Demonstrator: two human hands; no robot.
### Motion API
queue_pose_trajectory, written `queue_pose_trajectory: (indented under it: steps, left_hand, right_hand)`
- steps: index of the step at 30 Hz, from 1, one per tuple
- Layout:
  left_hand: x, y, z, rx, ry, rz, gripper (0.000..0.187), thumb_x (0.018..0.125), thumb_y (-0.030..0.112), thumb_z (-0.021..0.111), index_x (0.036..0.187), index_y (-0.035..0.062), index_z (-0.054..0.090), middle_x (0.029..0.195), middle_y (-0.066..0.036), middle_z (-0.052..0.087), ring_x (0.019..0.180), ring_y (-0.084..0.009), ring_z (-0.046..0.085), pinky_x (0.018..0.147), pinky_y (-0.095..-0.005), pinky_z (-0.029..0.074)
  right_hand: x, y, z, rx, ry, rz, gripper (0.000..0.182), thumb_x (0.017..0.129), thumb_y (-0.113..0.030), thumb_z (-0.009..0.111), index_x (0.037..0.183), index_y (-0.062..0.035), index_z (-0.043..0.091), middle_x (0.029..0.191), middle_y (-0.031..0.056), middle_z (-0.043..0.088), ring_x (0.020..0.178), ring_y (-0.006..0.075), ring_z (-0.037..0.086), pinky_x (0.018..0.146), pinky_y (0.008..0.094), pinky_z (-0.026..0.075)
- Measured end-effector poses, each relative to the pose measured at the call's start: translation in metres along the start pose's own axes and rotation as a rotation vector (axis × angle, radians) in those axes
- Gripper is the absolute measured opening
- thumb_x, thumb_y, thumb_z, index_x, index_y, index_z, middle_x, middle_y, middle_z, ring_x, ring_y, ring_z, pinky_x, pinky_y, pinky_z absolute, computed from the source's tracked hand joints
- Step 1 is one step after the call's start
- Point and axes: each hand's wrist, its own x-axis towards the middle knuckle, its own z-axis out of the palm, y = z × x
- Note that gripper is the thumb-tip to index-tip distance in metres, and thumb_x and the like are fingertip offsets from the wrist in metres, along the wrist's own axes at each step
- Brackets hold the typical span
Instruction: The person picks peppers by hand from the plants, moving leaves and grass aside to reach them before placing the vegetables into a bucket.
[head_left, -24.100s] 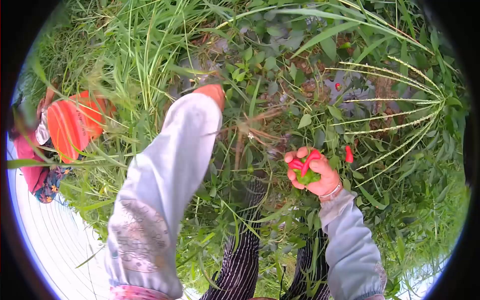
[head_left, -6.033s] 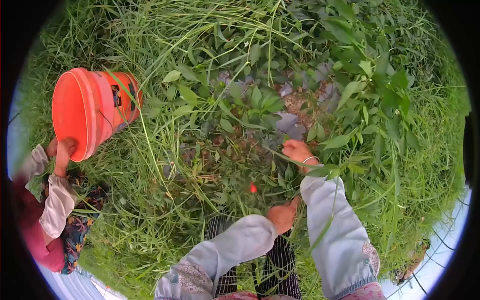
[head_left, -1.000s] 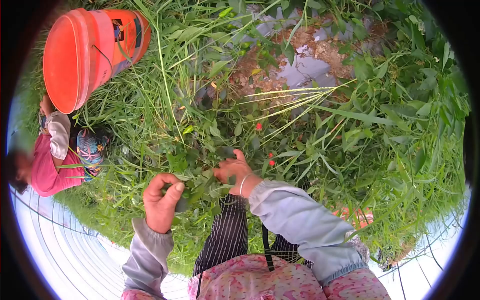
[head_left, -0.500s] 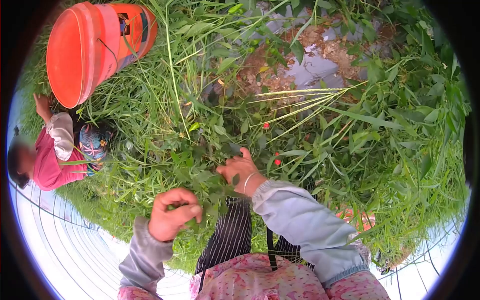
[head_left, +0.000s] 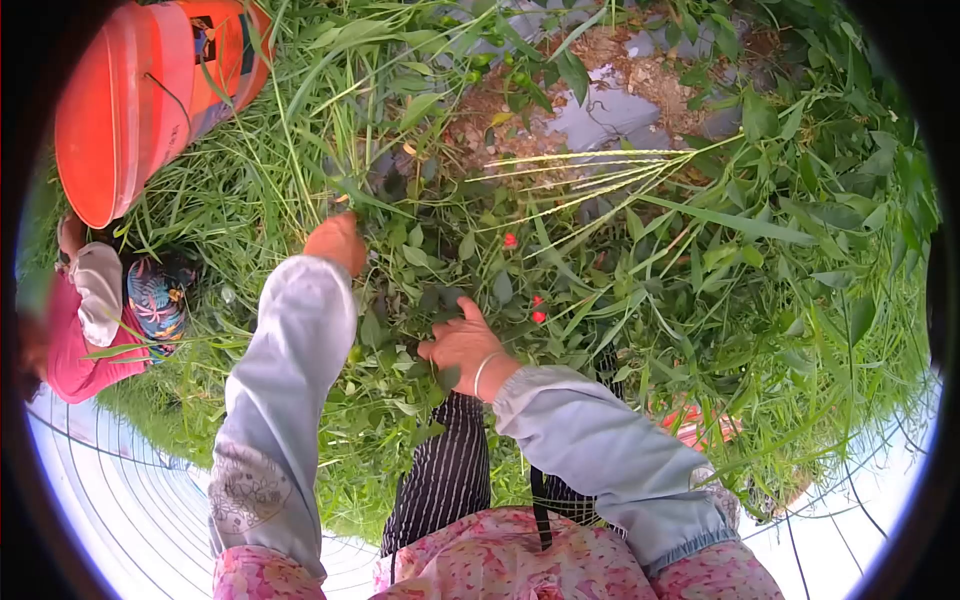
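Among low leafy plants (head_left: 415,255), my right hand (head_left: 465,345) rests with its thumb stretched up, apart from the fingers, which reach into the leaves. A white bracelet circles that wrist. My left hand (head_left: 338,243) reaches forward into the grass and foliage at left of centre, back of the hand up; its fingers are hidden beyond the hand. Small red fruits (head_left: 539,310) show right of my right hand, with another red fruit (head_left: 510,240) higher up.
An orange bucket (head_left: 125,110) lies tilted in tall grass at upper left. Below it crouches another person (head_left: 90,335). Grey plastic sheeting (head_left: 610,115) and bare soil (head_left: 680,75) show at the top. Pale grass seed heads (head_left: 600,165) stretch across the plants.
My left hand has moved from near my body forward and up into the foliage. My right hand stays about where it was. The view has shifted slightly, with the bucket farther left.
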Motion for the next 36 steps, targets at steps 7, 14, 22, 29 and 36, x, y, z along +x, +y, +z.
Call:
queue_pose_trajectory:
  steps: [7,14,22,29,36]
  left_hand:
    - [0.026,-0.032,0.036,-0.045,-0.115,0.052,0.034,0.073,0.018,0.064,0.100,-0.0010,0.057,0.091,-0.022,0.063,0.089,-0.0352,0.061,0.077,-0.0388,0.049]
    - [-0.011,-0.043,0.023,-0.178,0.110,-0.093,0.035,0.080,0.016,0.057,0.111,0.0017,0.050,0.097,-0.023,0.061,0.088,-0.0378,0.060,0.081,-0.0418,0.047]
    - [-0.012,-0.013,0.045,-0.141,0.200,0.126,0.034,0.076,0.016,0.061,0.107,0.0052,0.055,0.112,-0.021,0.052,0.096,-0.0364,0.056,0.080,-0.0419,0.046]
    - [-0.023,-0.012,0.026,-0.026,0.161,0.255,0.028,0.077,0.014,0.057,0.101,0.0014,0.054,0.094,-0.021,0.059,0.077,-0.0379,0.059,0.068,-0.0433,0.049]
    - [-0.104,-0.012,-0.032,0.076,-0.167,0.398,0.023,0.075,0.014,0.057,0.097,0.0064,0.059,0.080,-0.016,0.061,0.072,-0.0324,0.061,0.066,-0.0405,0.049]
  right_hand:
    - [0.003,0.000,0.002,-0.005,0.067,-0.012,0.026,0.074,-0.027,0.053,0.098,-0.0209,0.061,0.091,0.0048,0.058,0.100,0.0232,0.054,0.104,0.0458,0.015]
    - [0.009,-0.004,0.004,-0.006,0.151,0.006,0.027,0.073,-0.027,0.053,0.098,-0.0200,0.059,0.089,0.0039,0.059,0.101,0.0214,0.053,0.103,0.0453,0.017]
    - [0.011,0.000,0.019,-0.044,0.106,-0.019,0.033,0.071,-0.029,0.057,0.102,-0.0176,0.058,0.091,0.0045,0.058,0.101,0.0224,0.053,0.101,0.0454,0.020]
    - [0.015,-0.003,-0.001,0.165,0.197,0.049,0.051,0.076,-0.032,0.058,0.120,-0.0124,0.040,0.106,0.0115,0.056,0.103,0.0263,0.054,0.093,0.0497,0.029]
    - [0.035,-0.015,-0.026,0.243,0.183,0.196,0.055,0.074,-0.027,0.060,0.126,-0.0165,0.044,0.103,0.0076,0.059,0.095,0.0225,0.057,0.088,0.0366,0.033]
